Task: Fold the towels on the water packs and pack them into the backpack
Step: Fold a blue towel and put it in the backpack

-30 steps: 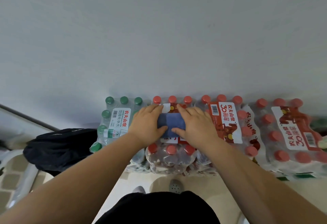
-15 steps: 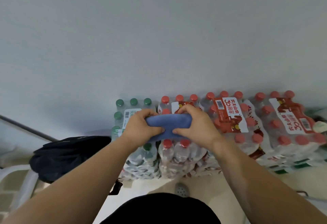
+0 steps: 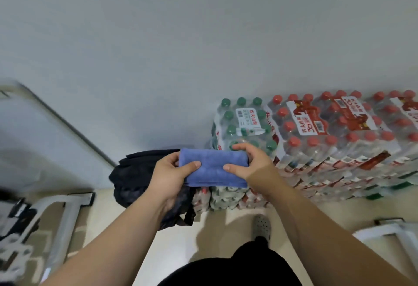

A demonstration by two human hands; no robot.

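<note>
A person's left hand (image 3: 168, 174) and right hand (image 3: 254, 166) clasp opposite ends of a folded blue terry towel (image 3: 212, 169), thumbs on top and fingers wrapped round its edges, holding it clear of any surface. The towel hangs in front of a shrink-wrapped pack of green-capped water bottles (image 3: 243, 123). Shrink-wrapped packs of red-capped water bottles (image 3: 316, 132) are stacked to the right against a grey wall (image 3: 203, 37). A black fabric backpack (image 3: 133, 172) slumps on the cream floor (image 3: 226, 220) just left of the stack, partly behind the left hand.
</note>
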